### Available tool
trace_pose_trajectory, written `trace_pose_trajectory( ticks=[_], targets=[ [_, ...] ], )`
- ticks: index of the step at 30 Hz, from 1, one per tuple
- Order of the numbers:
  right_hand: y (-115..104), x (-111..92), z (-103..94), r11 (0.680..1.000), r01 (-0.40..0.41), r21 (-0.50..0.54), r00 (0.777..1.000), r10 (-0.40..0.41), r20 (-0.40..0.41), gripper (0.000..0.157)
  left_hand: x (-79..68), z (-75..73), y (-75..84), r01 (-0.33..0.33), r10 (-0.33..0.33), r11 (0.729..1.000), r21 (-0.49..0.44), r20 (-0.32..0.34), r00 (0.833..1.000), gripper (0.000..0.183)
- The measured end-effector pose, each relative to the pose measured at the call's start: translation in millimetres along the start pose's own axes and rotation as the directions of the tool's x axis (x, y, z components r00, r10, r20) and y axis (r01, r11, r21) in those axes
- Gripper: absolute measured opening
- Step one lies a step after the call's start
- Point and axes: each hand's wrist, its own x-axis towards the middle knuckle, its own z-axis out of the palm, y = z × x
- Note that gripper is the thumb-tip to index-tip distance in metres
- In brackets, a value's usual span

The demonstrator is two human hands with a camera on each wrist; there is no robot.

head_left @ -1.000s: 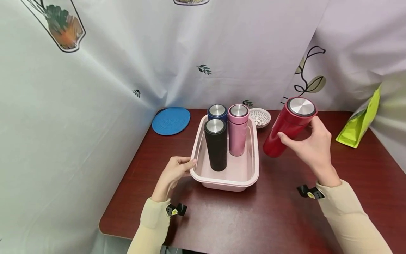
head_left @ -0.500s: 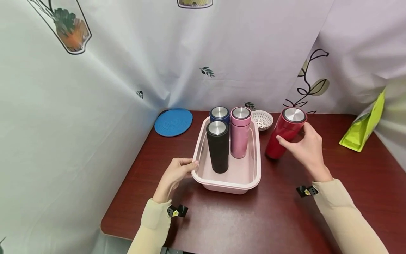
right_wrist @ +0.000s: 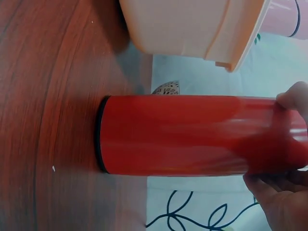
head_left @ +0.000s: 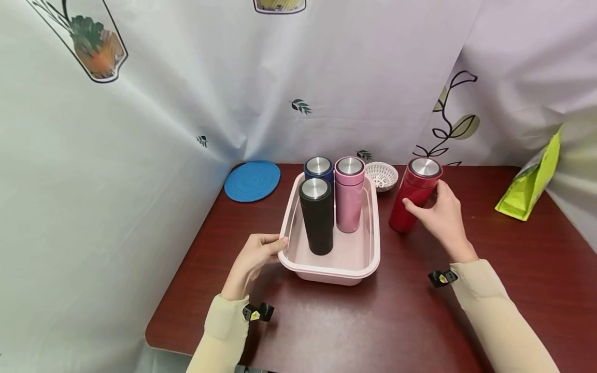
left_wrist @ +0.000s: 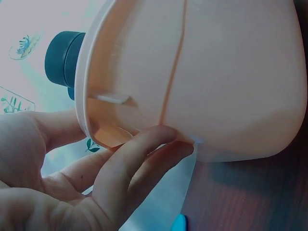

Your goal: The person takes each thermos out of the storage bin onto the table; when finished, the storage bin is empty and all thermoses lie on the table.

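A pink tub [head_left: 298, 261] [left_wrist: 216, 77] [right_wrist: 192, 29] stands mid-table with a black flask [head_left: 317, 217], a pink flask [head_left: 349, 199] and a blue flask [head_left: 318, 167] upright in it. My left hand [head_left: 258, 254] [left_wrist: 115, 178] grips the tub's near-left rim, thumb over the edge. To the tub's right a red flask [head_left: 412, 199] [right_wrist: 183, 134] with a steel lid stands on the table. My right hand [head_left: 438, 215] [right_wrist: 284, 159] grips its upper part.
A blue round mat [head_left: 252, 180] lies at the back left and a small white woven bowl [head_left: 381, 174] sits behind the tub. A green pouch [head_left: 529, 181] leans at the far right. Printed curtains close off the back and the sides.
My right hand has lowered the red flask from a tilted, raised hold to standing on the table beside the tub. The left hand has stayed on the rim.
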Motion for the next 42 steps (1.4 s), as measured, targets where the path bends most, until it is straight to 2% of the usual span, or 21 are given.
trace_pose_trajectory(
  ticks=[6,13,17,21,23,26,29,35,38,42],
  targets=[
    [1,4,3.2,0.999,-0.032,0.016,0.999,0.032,0.035,0.059,0.2,-1.0,1.7,0.002,-0.003,1.0,0.004,0.006,1.0,0.039],
    [-1,-5,-1.5,0.991,-0.119,0.059,0.987,0.111,0.117,0.088,-0.5,-1.1,-0.4,-0.005,0.005,1.0,-0.006,-0.002,1.0,0.039],
    [-3,-15,-4.7,0.98,-0.172,0.096,0.984,0.167,0.063,0.096,-1.0,1.4,-3.3,-0.002,0.002,0.999,-0.042,0.008,1.0,0.04],
    [-10,-28,-4.9,0.975,-0.188,0.121,0.981,0.193,-0.027,0.092,-2.4,0.7,-4.2,0.001,0.0,0.998,-0.06,0.013,1.0,0.041],
    [-17,-33,-5.5,0.977,-0.168,0.133,0.98,0.18,-0.079,0.086,-2.7,-0.8,-4.0,0.0,0.0,0.999,-0.054,0.008,1.0,0.041],
    [-29,-38,-7.7,0.984,-0.089,0.155,0.983,0.112,-0.148,0.075,-2.6,-2.6,-2.4,0.0,0.0,0.999,-0.042,0.01,1.0,0.041],
    [-42,-39,-7.6,0.984,0.006,0.181,0.986,0.024,-0.164,0.066,-1.7,-4.3,0.3,-0.003,0.003,0.999,-0.036,0.017,1.0,0.04],
    [-64,-29,4.8,0.972,0.08,0.222,0.996,-0.072,-0.047,0.067,-1.2,-6.3,2.0,0.0,0.0,1.0,-0.025,0.016,1.0,0.04],
    [-71,-24,13.6,0.966,0.113,0.233,0.993,-0.118,0.006,0.07,-1.2,-4.7,0.1,0.0,0.0,1.0,-0.02,0.005,1.0,0.039],
    [-75,-20,25.0,0.957,0.118,0.266,0.986,-0.146,0.086,0.076,-0.5,-2.3,-1.8,-0.004,0.004,1.0,-0.001,-0.006,1.0,0.037]
  ],
)
